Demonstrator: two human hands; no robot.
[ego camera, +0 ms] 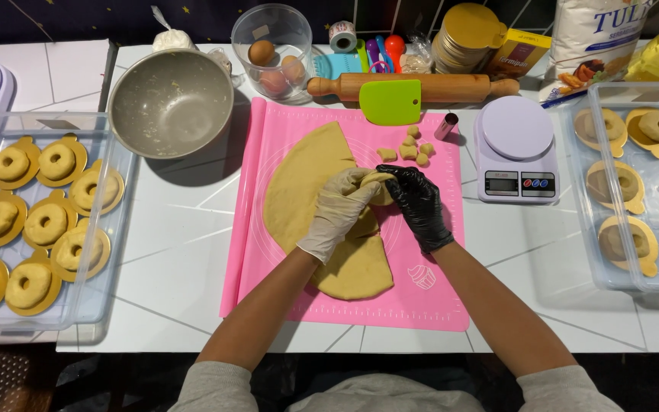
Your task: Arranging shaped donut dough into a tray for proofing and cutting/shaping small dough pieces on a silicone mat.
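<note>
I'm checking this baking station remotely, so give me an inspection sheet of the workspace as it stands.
Surface: white table with a pink mat in the middle.
Job's things: rolled dough sheet on the mat, part cut away; a small dough piece held between both hands.
Clutter: metal bowl, egg container, rolling pin, green scraper, round cutter, dough scraps, scale.
Grippers: left hand in a pale glove, right hand in a black glove, both pinching the piece.
Cables: nothing seen.
Surroundings: left tray and right tray holding shaped rings on gold boards.
</note>
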